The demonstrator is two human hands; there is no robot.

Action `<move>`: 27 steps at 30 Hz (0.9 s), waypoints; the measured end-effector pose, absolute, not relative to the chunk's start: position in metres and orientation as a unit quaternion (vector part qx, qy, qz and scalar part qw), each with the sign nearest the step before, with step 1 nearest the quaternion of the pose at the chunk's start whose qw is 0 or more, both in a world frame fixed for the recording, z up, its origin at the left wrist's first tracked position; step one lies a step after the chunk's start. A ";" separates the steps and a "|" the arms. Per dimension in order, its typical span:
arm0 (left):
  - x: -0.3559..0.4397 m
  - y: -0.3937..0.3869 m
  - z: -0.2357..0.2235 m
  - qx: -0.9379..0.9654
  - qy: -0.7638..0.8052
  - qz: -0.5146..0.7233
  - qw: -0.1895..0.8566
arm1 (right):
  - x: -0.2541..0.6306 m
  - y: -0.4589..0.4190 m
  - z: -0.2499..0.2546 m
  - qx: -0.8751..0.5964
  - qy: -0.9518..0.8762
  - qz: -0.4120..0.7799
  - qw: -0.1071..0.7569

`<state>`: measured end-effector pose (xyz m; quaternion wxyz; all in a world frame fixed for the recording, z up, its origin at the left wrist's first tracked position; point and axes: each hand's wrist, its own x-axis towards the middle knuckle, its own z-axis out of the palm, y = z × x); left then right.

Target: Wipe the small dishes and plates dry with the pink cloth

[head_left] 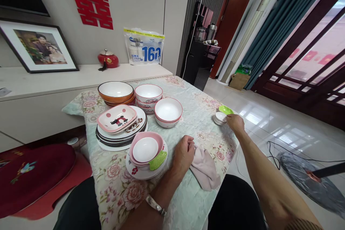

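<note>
Pale green cloth printed with roses covered the table. Near its far right edge stood a low stack of small dishes, round, plain white and shallow, piled neatly one inside another, with rims showing as thin layers. The right hand reached to the stack's right side, its fingertips at the rims; whether they were clamped on a dish could not be told. Just behind lay a bright green dish.

The left hand rested on the cloth, its fingers curled and close together; whether they held anything could not be told. A pinkish rag lay crumpled just beside it. To its left, a pink bowl sat on a flower-patterned plate, with a small white bowl inside.

Farther back were stacked dark-edged plates, red-rimmed bowls and orange-sided bowls. Beyond the table, a pale cabinet carried a red pot and a framed photo.
</note>
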<state>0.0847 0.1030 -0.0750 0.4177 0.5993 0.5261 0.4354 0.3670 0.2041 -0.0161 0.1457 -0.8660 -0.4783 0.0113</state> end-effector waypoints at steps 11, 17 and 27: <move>0.083 0.103 -0.073 0.613 0.520 0.423 0.419 | 0.357 0.196 -0.017 -0.859 -0.485 -0.043 0.157; 0.084 0.102 -0.071 0.612 0.523 0.419 0.420 | 0.355 0.199 -0.009 -0.853 -0.500 -0.049 0.145; 0.083 0.103 -0.071 0.597 0.515 0.432 0.438 | 0.340 0.200 -0.013 -0.760 -0.647 -0.016 0.052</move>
